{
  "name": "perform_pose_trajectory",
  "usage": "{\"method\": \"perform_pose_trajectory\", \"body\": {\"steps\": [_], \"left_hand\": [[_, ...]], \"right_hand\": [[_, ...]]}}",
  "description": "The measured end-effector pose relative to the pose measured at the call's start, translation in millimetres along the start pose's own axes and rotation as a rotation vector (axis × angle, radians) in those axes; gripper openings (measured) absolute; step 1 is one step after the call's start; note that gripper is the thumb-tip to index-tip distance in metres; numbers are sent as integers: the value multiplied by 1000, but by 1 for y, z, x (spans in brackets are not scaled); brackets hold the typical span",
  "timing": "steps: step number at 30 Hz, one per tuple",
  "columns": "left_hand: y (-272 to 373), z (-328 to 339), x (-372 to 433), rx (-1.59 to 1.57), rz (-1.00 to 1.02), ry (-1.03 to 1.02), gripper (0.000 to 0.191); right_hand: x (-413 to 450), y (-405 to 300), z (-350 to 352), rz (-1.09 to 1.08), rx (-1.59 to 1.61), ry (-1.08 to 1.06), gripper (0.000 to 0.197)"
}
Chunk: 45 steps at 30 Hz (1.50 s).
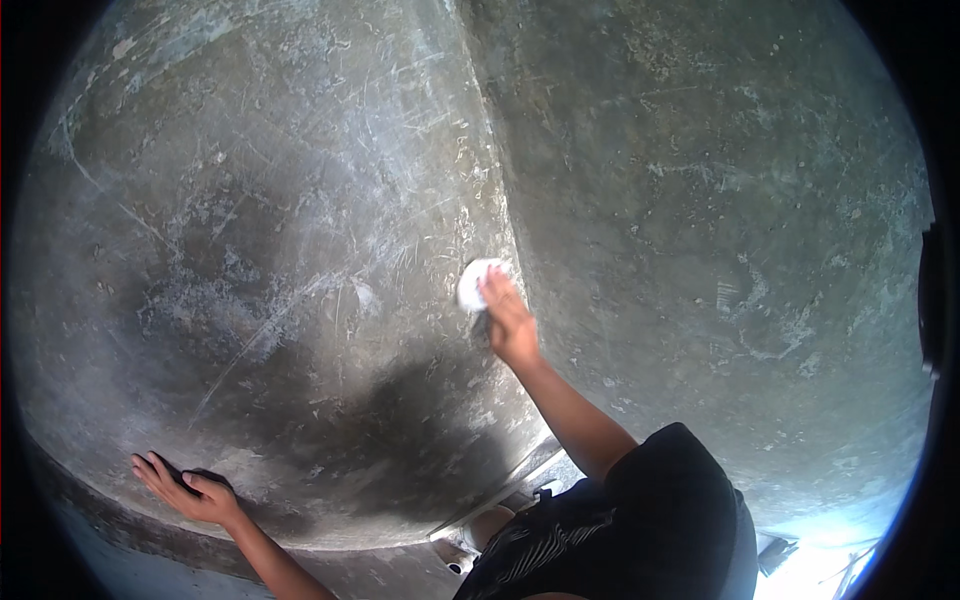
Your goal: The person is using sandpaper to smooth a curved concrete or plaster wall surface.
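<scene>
With its fingers laid over a white rounded pad or piece of sandpaper (472,285), my right hand (511,319) presses it on the grey concrete wall (360,247), just left of the corner line. The pad's exact kind is unclear, and the hand is slightly blurred. Low on the left, my left hand (185,491) lies against the same wall, fingers spread and holding nothing. Scratches and pale patches mark the concrete around both hands.
A second concrete wall face (675,225) meets the first at a rough vertical corner. Below, beside my black shirt, are a ledge and a pipe-like opening (454,568). Bright light enters at the bottom right. A dark object (931,300) stands at the right rim.
</scene>
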State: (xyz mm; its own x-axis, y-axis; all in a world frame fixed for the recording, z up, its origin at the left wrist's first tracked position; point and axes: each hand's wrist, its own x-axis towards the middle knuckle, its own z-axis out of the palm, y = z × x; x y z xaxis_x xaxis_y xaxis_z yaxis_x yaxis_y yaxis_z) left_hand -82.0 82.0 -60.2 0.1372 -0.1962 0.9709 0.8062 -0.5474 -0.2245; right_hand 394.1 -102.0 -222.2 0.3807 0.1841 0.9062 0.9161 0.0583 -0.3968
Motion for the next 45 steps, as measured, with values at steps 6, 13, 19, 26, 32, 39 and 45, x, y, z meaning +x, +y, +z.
{"method": "perform_pose_trajectory", "body": {"steps": [6,13,19,26,32,39,45], "left_hand": [[-1,-1,-1,-5,-5,-2,49],[2,-2,0,-15,1,-2,49],[-1,-1,-2,-9,8,0,49],[3,1,1,-23,7,2,50],[0,1,-1,-21,18,6,50],[0,0,-1,-20,5,-6,49],[2,0,-2,-37,-17,-15,52]], "right_hand": [[-17,-33,5,-27,69,-114,66],[-19,16,-4,163,-43,49,64],[-43,-24,-6,-97,53,-323,61],[-54,-30,20,321,128,75,66],[-66,0,14,234,16,53,58],[-70,-32,10,178,10,-164,61],[-36,-12,1,226,-99,27,58]]}}
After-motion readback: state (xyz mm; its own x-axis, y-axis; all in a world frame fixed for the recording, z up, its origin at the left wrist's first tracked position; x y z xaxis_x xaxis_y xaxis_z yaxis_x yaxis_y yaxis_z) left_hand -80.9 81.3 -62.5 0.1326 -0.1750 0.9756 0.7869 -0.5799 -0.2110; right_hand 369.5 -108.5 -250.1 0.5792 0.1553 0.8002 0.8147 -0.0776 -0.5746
